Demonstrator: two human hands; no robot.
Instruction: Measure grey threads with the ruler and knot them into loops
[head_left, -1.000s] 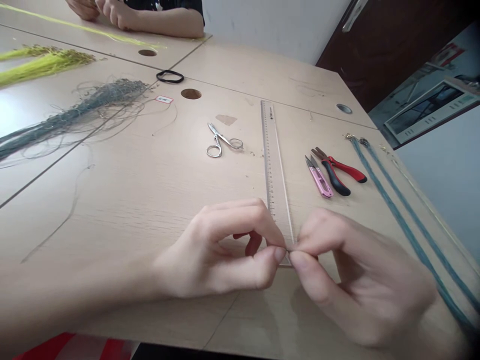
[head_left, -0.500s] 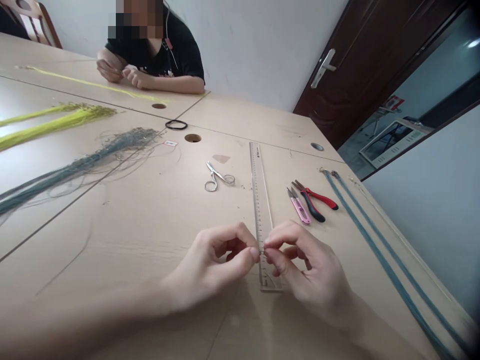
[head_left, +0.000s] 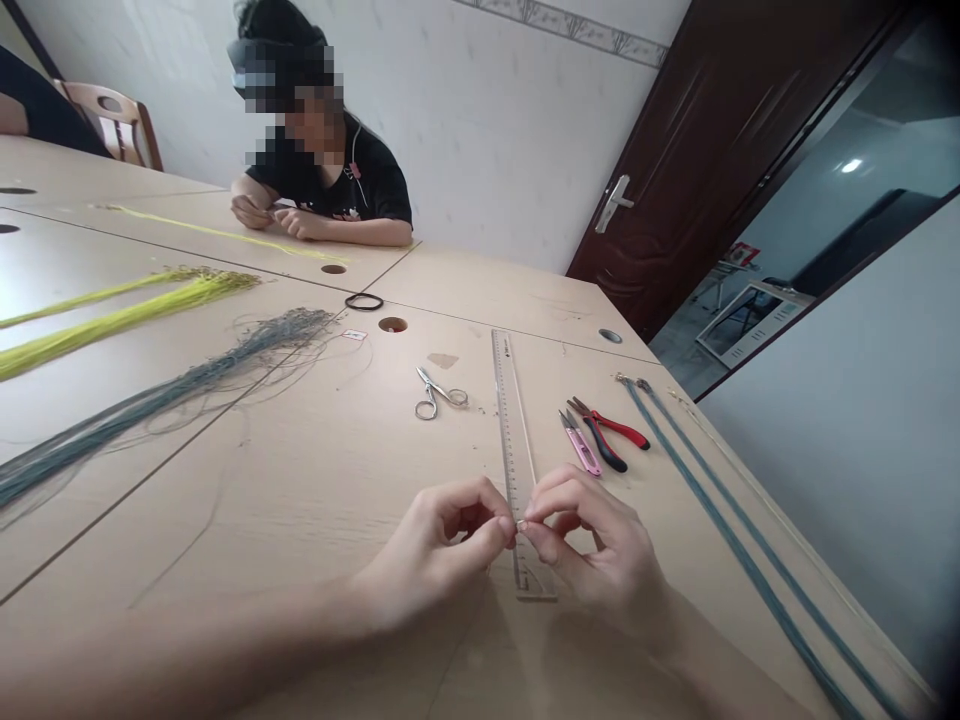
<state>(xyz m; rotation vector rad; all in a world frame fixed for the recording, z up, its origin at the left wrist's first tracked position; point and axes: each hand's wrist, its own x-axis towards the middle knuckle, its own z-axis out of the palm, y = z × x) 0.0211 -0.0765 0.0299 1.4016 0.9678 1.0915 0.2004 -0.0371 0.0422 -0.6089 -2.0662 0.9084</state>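
Note:
Over the lower end of a clear ruler, my left hand and my right hand meet fingertip to fingertip. Each one pinches with thumb and forefinger. A tiny pale bit shows between the fingertips; it looks like the end of a thin cream cord that lies along the ruler and runs down to my right fingers. Its exact shape is too small to make out. Pink thread snips and red-and-black pliers lie beyond my right hand. Small metal scissors rest left of the ruler.
Blue-grey cord bundles and yellow cords lie at left. More blue cords run along the right edge. A black loop lies near a table hole. Across the table sits a co-worker.
My view has tilted up, so the table things appear lower and more of the co-worker shows. Both hands keep pinching at the ruler's near end; a pale bit now shows between them.

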